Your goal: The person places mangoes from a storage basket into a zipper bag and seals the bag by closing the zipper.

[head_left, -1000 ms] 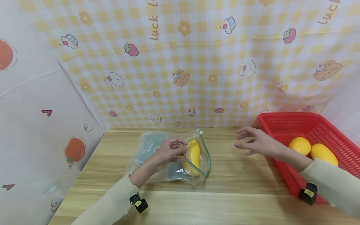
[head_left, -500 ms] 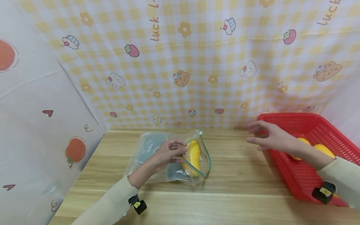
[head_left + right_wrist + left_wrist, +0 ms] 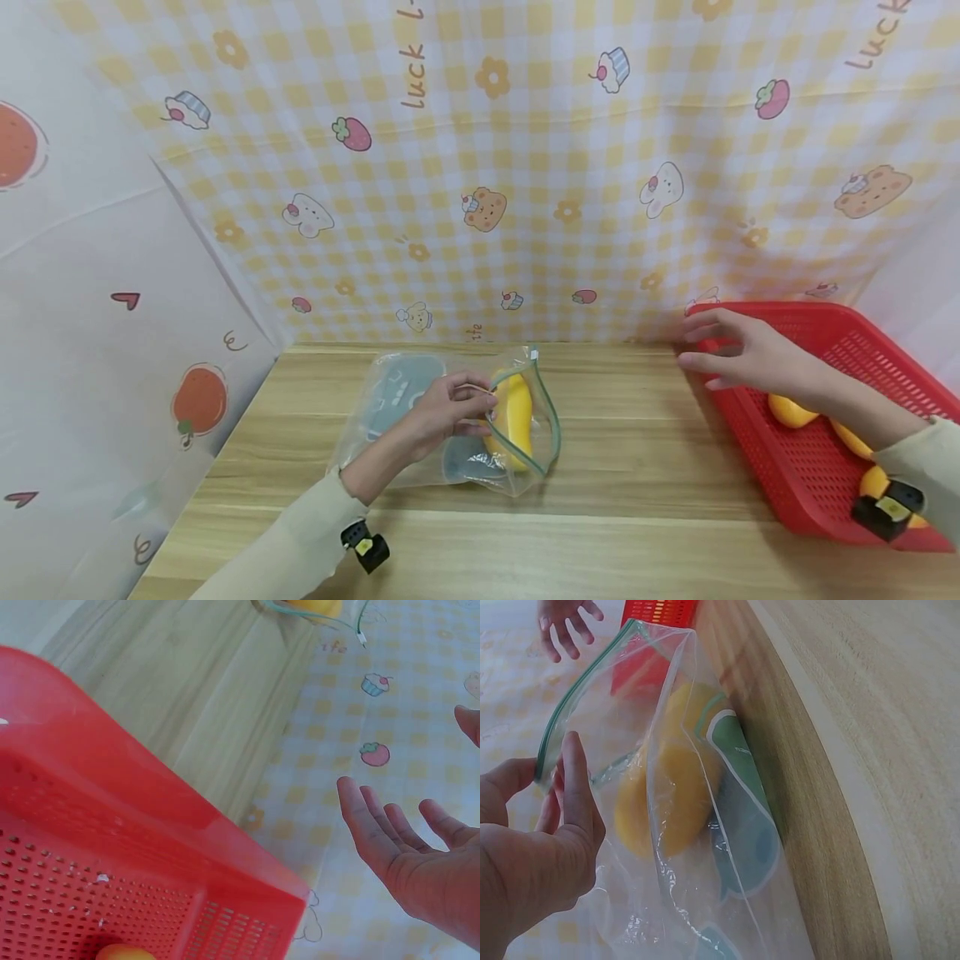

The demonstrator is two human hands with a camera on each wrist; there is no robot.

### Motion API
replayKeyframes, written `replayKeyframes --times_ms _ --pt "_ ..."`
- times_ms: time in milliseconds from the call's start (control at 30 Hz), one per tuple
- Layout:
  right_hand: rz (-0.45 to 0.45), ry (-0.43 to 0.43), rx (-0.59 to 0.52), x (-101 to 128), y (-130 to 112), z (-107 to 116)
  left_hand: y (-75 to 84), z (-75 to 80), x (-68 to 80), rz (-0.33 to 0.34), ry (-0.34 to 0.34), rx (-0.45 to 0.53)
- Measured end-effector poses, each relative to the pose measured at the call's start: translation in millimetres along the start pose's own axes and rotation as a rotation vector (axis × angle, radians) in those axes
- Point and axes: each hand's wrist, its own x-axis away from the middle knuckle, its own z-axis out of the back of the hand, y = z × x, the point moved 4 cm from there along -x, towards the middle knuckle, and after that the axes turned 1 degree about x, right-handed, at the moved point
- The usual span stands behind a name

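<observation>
At the mouth of a clear zip bag [image 3: 401, 383] with a green seal, my left hand [image 3: 452, 408] pinches the near side of the opening. The bag lies on the table, its mouth spread towards the right. Inside, smooth yellow fruit [image 3: 517, 421], mango-like in shape, shows through the plastic; the left wrist view suggests two overlapping pieces [image 3: 671, 795]. My right hand [image 3: 753, 354] hovers over the left rim of a red basket [image 3: 757, 467], fingers spread and holding nothing. Several yellow fruits [image 3: 789, 411] lie in the basket, partly hidden by the right forearm.
The wooden table [image 3: 615, 550] runs between bag and basket. A yellow checked cloth [image 3: 570, 167] hangs behind it, and a white printed cloth [image 3: 67, 375] stands on the left. Cameras are strapped to both wrists.
My right hand has moved rightward, from the table beside the basket to over its left rim. The left hand keeps its hold on the bag, almost unmoved.
</observation>
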Motion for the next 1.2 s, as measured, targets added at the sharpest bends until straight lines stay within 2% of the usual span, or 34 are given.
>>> replayKeyframes --times_ms 467,1200 --pt "-0.059 0.017 0.048 9.5 11.4 20.9 0.3 -0.1 3.1 0.009 -0.016 0.002" --pt "-0.064 0.054 0.142 16.9 27.8 49.3 2.8 -1.5 4.1 0.012 -0.011 -0.012"
